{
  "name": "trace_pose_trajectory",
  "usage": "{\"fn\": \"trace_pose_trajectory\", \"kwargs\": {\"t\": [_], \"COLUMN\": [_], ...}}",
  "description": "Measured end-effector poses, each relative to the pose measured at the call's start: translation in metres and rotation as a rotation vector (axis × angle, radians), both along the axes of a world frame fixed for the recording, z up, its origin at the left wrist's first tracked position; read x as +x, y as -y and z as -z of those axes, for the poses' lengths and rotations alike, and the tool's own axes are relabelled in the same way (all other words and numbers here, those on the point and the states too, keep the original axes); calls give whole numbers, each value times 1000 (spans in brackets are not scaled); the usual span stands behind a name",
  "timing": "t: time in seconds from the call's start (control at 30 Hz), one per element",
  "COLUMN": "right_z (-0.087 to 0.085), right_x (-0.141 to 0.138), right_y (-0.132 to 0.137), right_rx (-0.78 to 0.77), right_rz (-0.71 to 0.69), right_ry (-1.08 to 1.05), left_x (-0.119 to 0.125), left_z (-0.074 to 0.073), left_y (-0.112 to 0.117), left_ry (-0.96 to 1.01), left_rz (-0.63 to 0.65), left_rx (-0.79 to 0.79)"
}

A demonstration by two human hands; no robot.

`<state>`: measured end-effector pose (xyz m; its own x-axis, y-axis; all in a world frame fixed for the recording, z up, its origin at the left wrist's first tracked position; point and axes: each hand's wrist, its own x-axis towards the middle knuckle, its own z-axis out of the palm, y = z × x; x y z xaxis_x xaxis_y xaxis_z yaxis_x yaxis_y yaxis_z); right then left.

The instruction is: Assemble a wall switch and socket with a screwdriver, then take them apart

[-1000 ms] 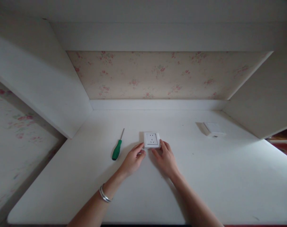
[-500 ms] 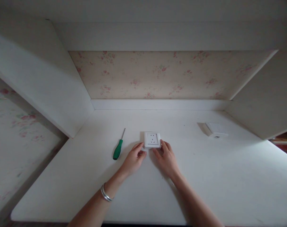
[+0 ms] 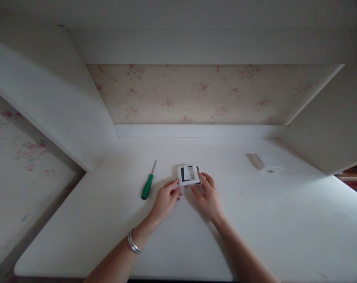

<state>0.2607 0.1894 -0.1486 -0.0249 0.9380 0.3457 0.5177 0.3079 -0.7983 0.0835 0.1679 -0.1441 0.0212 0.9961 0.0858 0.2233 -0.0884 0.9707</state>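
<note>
A white wall socket [image 3: 190, 173] lies face up on the white desk. Its white cover frame [image 3: 187, 183] sits loose and askew over it, shifted left and slightly tilted, with dark parts of the socket body showing inside and at the right. The fingertips of my left hand [image 3: 164, 199] grip the frame's lower left corner. At the right edge, the fingers of my right hand [image 3: 209, 198] press on the frame, partly hiding it. Left of my hands rests a screwdriver [image 3: 147, 187] with a green handle, its shaft pointing away from me.
Another white socket or switch box [image 3: 269, 162] lies farther back on the right of the desk [image 3: 255, 228]. White side panels rise left and right, and a low white ledge [image 3: 196, 130] runs along the floral back wall.
The cover frame has come loose from the socket and moved left and askew, uncovering dark parts. Both hands have shifted only slightly; the screwdriver lies where it was.
</note>
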Motion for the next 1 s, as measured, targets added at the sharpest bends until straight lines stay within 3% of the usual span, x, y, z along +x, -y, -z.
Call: {"fn": "trace_pose_trajectory", "kwargs": {"t": [0.2, 0.47, 0.63, 0.77, 0.87, 0.93, 1.0], "right_z": [-5, -15, -19, -19, -18, -17, -17], "right_x": [-2, -4, -5, -3, -1, 0, 0], "right_y": [5, 14, 17, 15, 12, 11, 11], "right_rx": [120, 264, 280, 248, 241, 249, 264], "right_rz": [-33, -138, -174, -106, -42, -17, 2], "right_ry": [75, 198, 239, 180, 133, 127, 128], "left_x": [-4, -9, -27, -61, -91, -110, -128], "left_z": [-6, -17, -28, -43, -55, -59, -58], "left_y": [0, 6, 1, -14, -26, -34, -42], "left_ry": [-16, -511, -601, -441, -90, 128, 285], "left_rz": [-27, -180, -262, -337, -284, -238, -295], "left_rx": [72, 307, 344, 283, 46, -30, -88]}}
